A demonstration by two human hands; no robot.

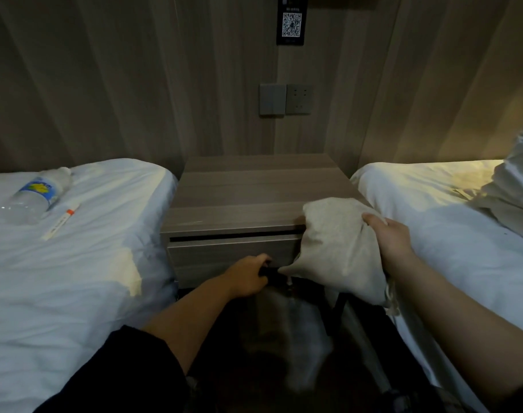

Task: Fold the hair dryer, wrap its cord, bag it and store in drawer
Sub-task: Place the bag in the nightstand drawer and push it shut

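As bag (340, 248) covers drawer's (230, 253) right end, bottle (37, 195) lies on bed (75, 278).

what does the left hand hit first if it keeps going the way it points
The drawer: the left hand points at its front, fingers hooked at its lower edge, so contact looks immediate, though that spot is dark.

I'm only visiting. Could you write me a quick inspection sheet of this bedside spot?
Surface: wooden nightstand between two white beds.
Job's things: stuffed beige cloth bag held at the nightstand's right front corner; drawer with a dark gap above it.
Clutter: water bottle and slim white packet on the left bed; crumpled bedding on the right bed.
Hands: left hand hooks its fingers under the drawer's lower edge; right hand grips the bag.
Cables: nothing seen.
Surroundings: panelled wall with switch, socket, QR sign.
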